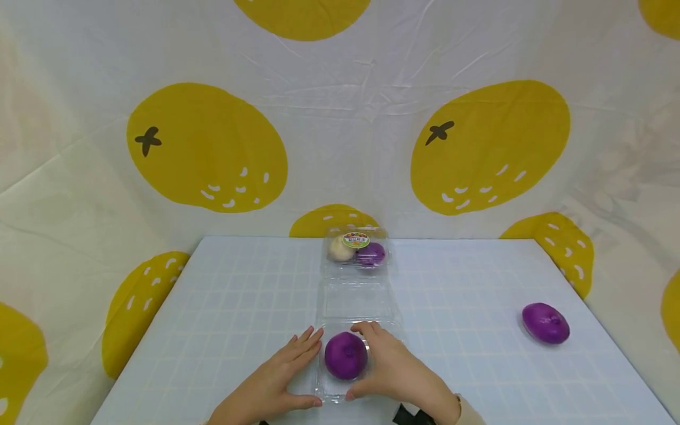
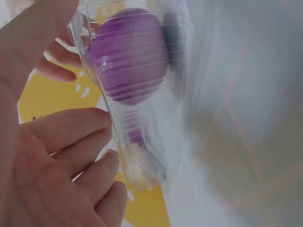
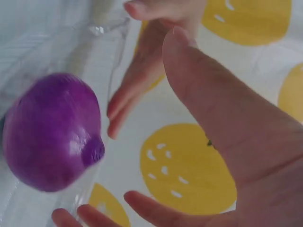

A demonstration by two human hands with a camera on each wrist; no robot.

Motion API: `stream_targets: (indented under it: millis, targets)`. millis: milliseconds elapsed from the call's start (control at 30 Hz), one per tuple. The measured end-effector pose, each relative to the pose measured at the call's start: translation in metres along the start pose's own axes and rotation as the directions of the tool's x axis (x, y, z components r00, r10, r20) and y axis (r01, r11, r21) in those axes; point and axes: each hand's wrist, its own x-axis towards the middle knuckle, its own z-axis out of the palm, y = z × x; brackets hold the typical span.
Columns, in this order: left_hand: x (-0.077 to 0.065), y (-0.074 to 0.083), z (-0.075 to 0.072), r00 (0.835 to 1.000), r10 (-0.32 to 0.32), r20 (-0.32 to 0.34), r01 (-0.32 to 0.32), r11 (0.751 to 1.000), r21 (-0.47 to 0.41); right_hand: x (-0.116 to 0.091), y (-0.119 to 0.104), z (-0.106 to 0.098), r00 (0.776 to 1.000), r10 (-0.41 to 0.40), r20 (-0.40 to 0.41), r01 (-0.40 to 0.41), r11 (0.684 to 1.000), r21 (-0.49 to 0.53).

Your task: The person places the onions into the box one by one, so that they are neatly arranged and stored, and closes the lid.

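Note:
A purple onion (image 1: 346,355) sits in the near tray of an unfolded clear plastic clamshell box (image 1: 332,389), its lid laid back behind it. At the box's left side is my left hand (image 1: 281,375), fingers extended and fingertips right at the rim; the left wrist view shows the onion (image 2: 130,56) through the ribbed plastic wall. My right hand (image 1: 390,366) spans the box's right side, thumb toward the front and fingers toward the back. In the right wrist view its thumb and fingers are spread, with a gap between them and the onion (image 3: 52,132).
Behind the lid stands a closed clear box (image 1: 330,268) with a label (image 1: 356,239), holding a pale round vegetable (image 1: 341,249) and a purple onion (image 1: 370,254). Another purple onion (image 1: 545,323) lies at the table's right. A fruit-print cloth (image 1: 345,147) hangs behind the table.

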Motion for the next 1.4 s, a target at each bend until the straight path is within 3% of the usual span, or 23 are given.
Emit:
stream_targets:
  millis: [200,300,367,533,733,867,967,1067,1167,1233,1267,1333,1400]
  targets:
    - [-0.001,-0.002,0.001,1.000,0.021,-0.021,-0.020,1.000,0.008,-0.012,0.012,-0.027,0.993,-0.066,0.100,0.048,0.984,0.174]
    - [-0.001,-0.002,0.001,1.000,0.019,-0.020,-0.019,1.000,0.005,-0.014,0.028,-0.040,0.973,-0.187,0.133,0.142,0.946,0.290]
    - [-0.001,-0.003,0.001,1.000,0.015,-0.013,-0.015,1.000,0.001,-0.016,0.042,-0.050,0.948,-0.283,0.144,0.212,0.903,0.373]
    - [0.000,-0.001,-0.001,0.998,-0.046,0.048,0.047,0.999,-0.016,-0.020,0.078,-0.071,0.850,-0.517,0.101,0.409,0.768,0.493]
    - [-0.001,0.001,-0.001,0.994,-0.087,0.072,0.089,0.996,-0.024,-0.023,0.118,-0.089,0.705,-0.702,-0.104,0.649,0.577,0.496]
    - [-0.002,0.000,0.000,0.996,-0.064,0.058,0.066,0.998,-0.020,-0.028,0.134,-0.096,0.607,-0.736,-0.301,0.779,0.476,0.408]
    - [-0.002,0.000,0.000,0.997,-0.057,0.057,0.058,0.998,-0.017,-0.032,0.143,-0.097,0.522,-0.703,-0.483,0.853,0.428,0.299]
    - [-0.001,0.000,0.000,0.997,-0.055,0.058,0.056,0.998,-0.012,-0.038,0.152,-0.095,0.438,-0.600,-0.670,0.888,0.407,0.216]
    - [-0.002,-0.001,0.000,0.997,-0.049,0.052,0.049,0.999,-0.009,-0.046,0.161,-0.096,0.345,-0.462,-0.817,0.896,0.421,0.140]
    - [-0.002,-0.002,0.001,0.998,-0.039,0.045,0.040,0.999,-0.006,-0.051,0.169,-0.099,0.292,-0.392,-0.873,0.884,0.459,0.090]
    - [-0.002,-0.002,0.001,0.998,-0.036,0.041,0.036,0.999,-0.006,-0.054,0.173,-0.101,0.276,-0.360,-0.891,0.869,0.489,0.072]
    - [-0.002,-0.002,0.001,0.999,-0.031,0.037,0.031,1.000,-0.003,-0.059,0.181,-0.105,0.248,-0.315,-0.916,0.839,0.542,0.040]
    - [-0.001,-0.002,0.000,0.999,-0.035,0.042,0.035,0.999,-0.008,-0.066,0.191,-0.109,0.244,-0.274,-0.930,0.793,0.609,0.028]
